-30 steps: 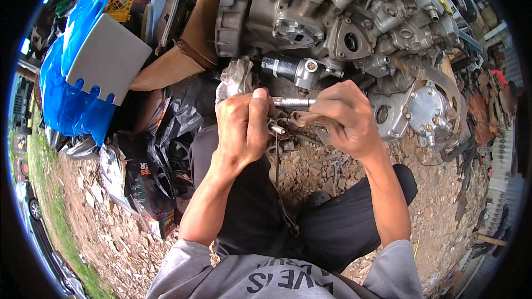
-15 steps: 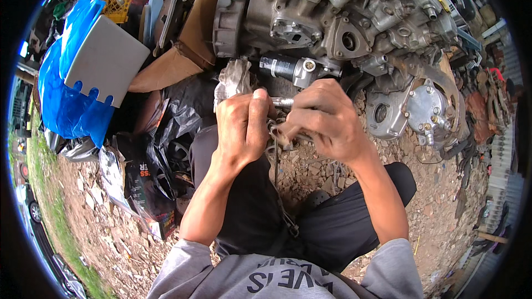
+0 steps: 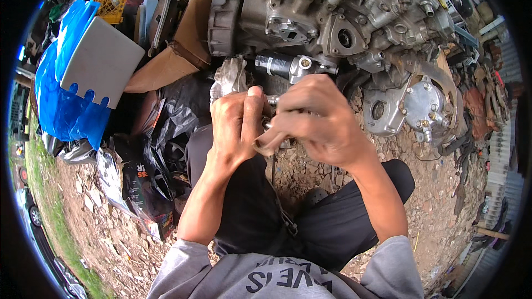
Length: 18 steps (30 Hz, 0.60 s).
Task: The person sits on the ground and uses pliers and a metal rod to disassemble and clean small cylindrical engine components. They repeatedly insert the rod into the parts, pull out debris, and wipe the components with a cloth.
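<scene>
My left hand (image 3: 235,124) is closed, thumb pressed along the top, on a short silvery metal rod (image 3: 272,99). Beside it my right hand (image 3: 318,122) is curled over the rod's other end, its fingers slightly blurred and reaching to the left hand. Only a short length of the rod shows between them; its ends are hidden by the fingers. A small shiny metal bit (image 3: 266,124) shows between the hands, too little of it to name. Just beyond the hands lie a crumpled clear plastic bag (image 3: 230,76) and a black cylinder with a silvery metal head (image 3: 277,66).
A large grey metal engine casing (image 3: 310,8) stands ahead. At right, a round metal cover with fittings (image 3: 426,105) lies on stony ground (image 3: 438,188). To the left are a cardboard box (image 3: 172,63), a white panel in blue plastic (image 3: 102,61) and black plastic bags (image 3: 177,108).
My right hand has shifted left, its lower fingers now against the left hand, and less of the rod shows. The left hand keeps its grip; the whole view has moved slightly.
</scene>
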### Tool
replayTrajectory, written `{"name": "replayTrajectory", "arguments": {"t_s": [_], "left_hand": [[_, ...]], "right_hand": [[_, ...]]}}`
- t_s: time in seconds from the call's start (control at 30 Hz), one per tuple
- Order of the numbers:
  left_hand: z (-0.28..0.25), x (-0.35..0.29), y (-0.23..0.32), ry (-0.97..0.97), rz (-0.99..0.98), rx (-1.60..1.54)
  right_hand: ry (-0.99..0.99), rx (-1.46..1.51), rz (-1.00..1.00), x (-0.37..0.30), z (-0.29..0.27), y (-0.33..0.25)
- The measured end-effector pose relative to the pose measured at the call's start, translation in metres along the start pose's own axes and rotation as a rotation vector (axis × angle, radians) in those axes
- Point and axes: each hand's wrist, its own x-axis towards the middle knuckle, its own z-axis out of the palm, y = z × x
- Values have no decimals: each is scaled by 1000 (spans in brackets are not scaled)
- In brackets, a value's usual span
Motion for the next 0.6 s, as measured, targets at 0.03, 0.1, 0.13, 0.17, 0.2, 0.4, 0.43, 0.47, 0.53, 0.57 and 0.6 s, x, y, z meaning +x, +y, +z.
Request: {"name": "replayTrajectory", "arguments": {"t_s": [0.03,0.1,0.13,0.17,0.2,0.4,0.43,0.47,0.53,0.57,0.6], "left_hand": [[4,-2,1,58,55,64],[3,-1,5,35,37,27],[1,1,5,28,32,15],[-1,4,4,29,28,5],[0,6,4,31,20,-11],[-1,13,7,-37,-324,-272],[-3,15,10,-49,-436,-334],[-5,23,14,-35,-567,-389],[-9,27,19,-42,-712,-432],[-10,28,21,-59,-718,-423],[-10,30,21,-71,-720,-417]], "right_hand": [[-4,-40,11,-3,-1,2],[-10,-112,29,-18,-2,11],[-43,-91,74,-22,-4,15],[-18,-70,70,-25,-3,16],[2,-51,71,-21,-2,12],[-111,-292,14,-32,-10,23],[-108,-257,82,-37,-12,26],[-105,-223,150,-40,-14,27],[-93,-127,306,-34,-16,23],[-22,-38,413,-31,-13,18],[48,45,516,-28,-10,10]]}}
